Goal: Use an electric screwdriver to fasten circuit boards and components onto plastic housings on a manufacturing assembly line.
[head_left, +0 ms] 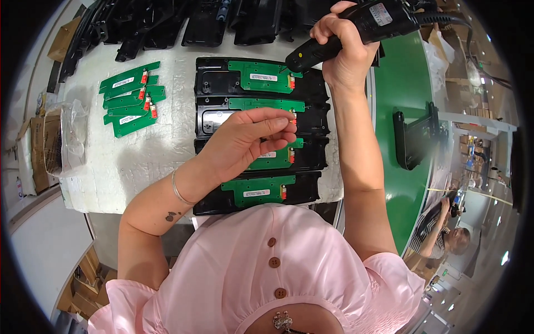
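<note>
At the counter's (139,161) left edge lies a crumpled clear bag (72,136), with brown cartons (41,147) just beyond the edge. Near the far left corner, a fanned pile of green boards (130,100) rests on the white surface; each bears a small white label strip and a red part at its right end. Black housings (167,22) crowd the far edge.

Toward the right edge, four black trays (314,119) lie in a column from far to near, each carrying a green board with a white rectangular label and a red part; the second tray also shows a pale rectangular sticker at its left.

The left hand (247,142) hovers over the second and third trays, its fingers (283,127) pinched nearly shut at the red part on the second board (267,104); whether they grip something small cannot be told.

The right hand (345,53) is wrapped tightly round a black power screwdriver (356,28) with a white label on its body, its tip touching the right end of the top board (261,72).

Right of the counter runs a green belt (403,111) carrying one black housing on it. Further right, another person sits among cartons.
</note>
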